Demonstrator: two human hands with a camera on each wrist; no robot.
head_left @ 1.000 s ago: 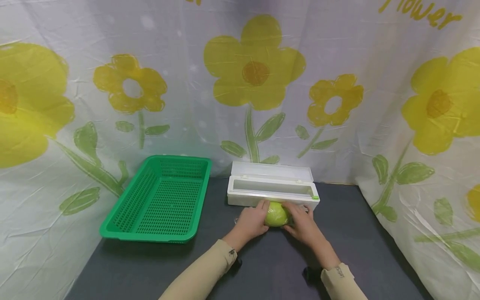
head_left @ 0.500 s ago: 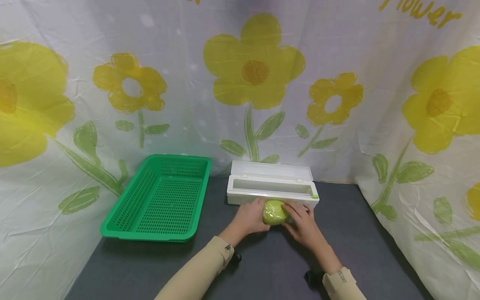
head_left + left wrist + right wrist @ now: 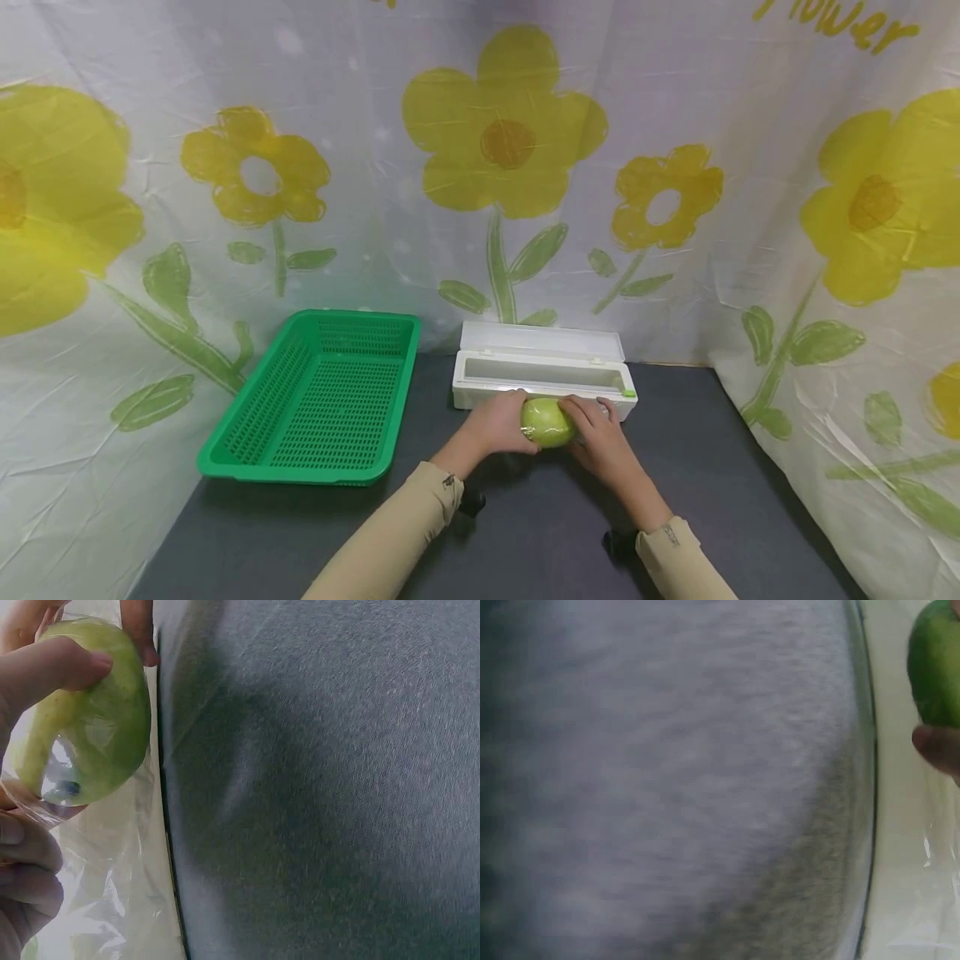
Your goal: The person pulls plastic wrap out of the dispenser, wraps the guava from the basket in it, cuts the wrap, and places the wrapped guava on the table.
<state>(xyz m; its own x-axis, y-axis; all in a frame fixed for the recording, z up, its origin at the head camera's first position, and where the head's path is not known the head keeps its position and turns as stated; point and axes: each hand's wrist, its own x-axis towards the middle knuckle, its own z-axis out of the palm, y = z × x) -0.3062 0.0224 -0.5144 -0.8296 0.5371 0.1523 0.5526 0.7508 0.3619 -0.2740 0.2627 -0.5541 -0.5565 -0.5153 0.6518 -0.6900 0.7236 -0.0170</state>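
A smooth yellow-green fruit [image 3: 546, 422], mango-like up close and wrapped in shiny clear film, is held between both hands in front of the white film box. My left hand [image 3: 495, 427] grips its left side; in the left wrist view a thumb presses on the fruit [image 3: 112, 727], and curled fingers [image 3: 30, 877] lie by gathered clear film [image 3: 34, 806]. On the fruit's right side, my right hand [image 3: 603, 442] holds it with bent fingers. The right wrist view catches only part of the fruit [image 3: 939, 667] and a fingertip [image 3: 936, 744] under it. The hands hide the fruit's sides.
The long white box [image 3: 480, 393] stands at the back with its lid [image 3: 540, 340] raised and a green piece [image 3: 628, 393] at its right end. A green perforated basket [image 3: 300, 475] is at the left. Flower-printed cloth encloses the dark table [image 3: 540, 533].
Both hands have shifted slightly to the left with the fruit, and the fruit has turned a little between the fingers. The box and basket stay in place.
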